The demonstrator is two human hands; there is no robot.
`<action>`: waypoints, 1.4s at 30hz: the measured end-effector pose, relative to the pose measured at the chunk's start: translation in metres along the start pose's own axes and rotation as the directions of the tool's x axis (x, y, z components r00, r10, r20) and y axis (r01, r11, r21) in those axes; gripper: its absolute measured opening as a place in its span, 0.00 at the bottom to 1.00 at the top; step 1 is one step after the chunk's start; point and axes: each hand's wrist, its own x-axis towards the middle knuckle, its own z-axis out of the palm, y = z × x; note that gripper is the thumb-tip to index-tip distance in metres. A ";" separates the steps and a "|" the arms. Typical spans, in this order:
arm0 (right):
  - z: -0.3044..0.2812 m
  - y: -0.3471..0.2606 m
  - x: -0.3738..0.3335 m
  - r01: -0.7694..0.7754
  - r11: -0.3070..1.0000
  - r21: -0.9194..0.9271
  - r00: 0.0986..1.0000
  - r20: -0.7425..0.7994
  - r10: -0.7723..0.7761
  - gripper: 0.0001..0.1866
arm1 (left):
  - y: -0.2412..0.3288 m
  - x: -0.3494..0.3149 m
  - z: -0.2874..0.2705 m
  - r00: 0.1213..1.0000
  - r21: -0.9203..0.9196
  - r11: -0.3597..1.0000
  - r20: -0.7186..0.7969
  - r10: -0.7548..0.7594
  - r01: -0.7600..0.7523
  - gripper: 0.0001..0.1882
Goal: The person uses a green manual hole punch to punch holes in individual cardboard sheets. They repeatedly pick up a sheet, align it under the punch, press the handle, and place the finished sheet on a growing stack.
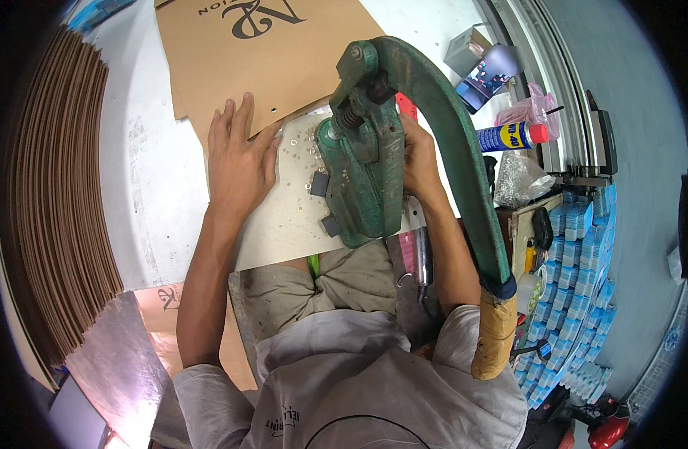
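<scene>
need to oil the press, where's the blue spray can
In the head view the blue spray can lies on its side at the right, just beyond the green press's lever arm, above a clear bag.

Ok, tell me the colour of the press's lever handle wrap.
Tan tape wraps the lever handle end; the press is green. Head view.

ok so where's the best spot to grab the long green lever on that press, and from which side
Probably the tape-wrapped end of the green lever, the part nearest the person. The lever arcs from the press head down along the person's right, and the brown tape and dark band there form a padded grip. Come from the right side with the right hand, which now rests by the press head; the left hand lies flat on the brown card.
</scene>
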 end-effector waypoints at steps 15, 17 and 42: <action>-0.005 0.029 0.007 -0.078 0.993 0.083 0.996 0.058 0.074 0.13 | 0.000 0.001 0.000 1.000 -0.028 1.000 0.001 0.000 0.000 0.15; -0.004 0.034 0.007 -0.124 0.979 0.161 0.992 0.047 0.118 0.10 | 0.001 0.002 -0.001 1.000 -0.019 1.000 0.012 -0.008 0.008 0.15; 0.022 -0.050 0.029 -0.095 0.949 0.301 0.982 0.185 0.040 0.14 | -0.012 0.009 0.000 0.999 0.145 0.989 -0.048 0.026 -0.019 0.27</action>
